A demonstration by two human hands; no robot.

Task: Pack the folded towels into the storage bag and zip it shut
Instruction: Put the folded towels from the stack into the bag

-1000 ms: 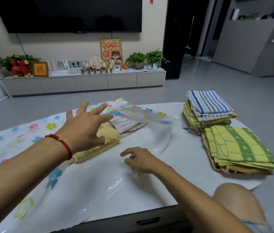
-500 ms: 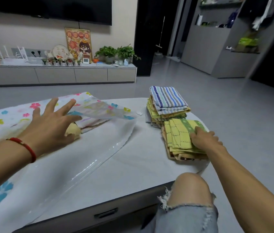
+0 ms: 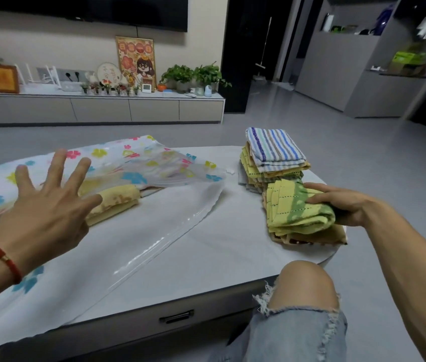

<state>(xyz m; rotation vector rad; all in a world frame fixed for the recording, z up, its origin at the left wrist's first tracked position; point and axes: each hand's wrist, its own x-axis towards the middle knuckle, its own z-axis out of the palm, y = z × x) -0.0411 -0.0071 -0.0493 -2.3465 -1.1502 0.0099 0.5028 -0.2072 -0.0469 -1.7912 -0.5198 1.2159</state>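
Two hands in the single head view, both over a pale surface [image 3: 206, 246]. Left hand [image 3: 47, 205] hovers raised above the storage bag [image 3: 81, 257], fingers [image 3: 59, 163] straight and spread wide apart, thumb out toward a yellow towel; grasping nothing, and contact with the bag cannot be told. Red cord bracelet [image 3: 3, 257] on that wrist. Storage bag lies flat across the left half of the surface, flower-printed on top, clear plastic mouth open toward the right, its lower clear flap spread on the surface. Yellow folded towel [image 3: 115, 202] sits inside the mouth, partly under the printed upper layer, with more folded cloth dimly visible behind it through the plastic. Right hand [image 3: 347, 205] at the near stack of towels on the right: fingers curled around the edge of the top yellow-green towel [image 3: 295, 210], thumb on top, cloth bunched and slightly lifted in the grip. Rest of the near stack [image 3: 311, 237] beneath it, at the right edge of the surface. Far stack [image 3: 272, 163] just behind, touching or nearly so, topped by a blue-striped towel [image 3: 274, 147]. Both stacks well apart from the bag's mouth. Knee in ripped jeans [image 3: 305, 288] at the front edge of the surface.
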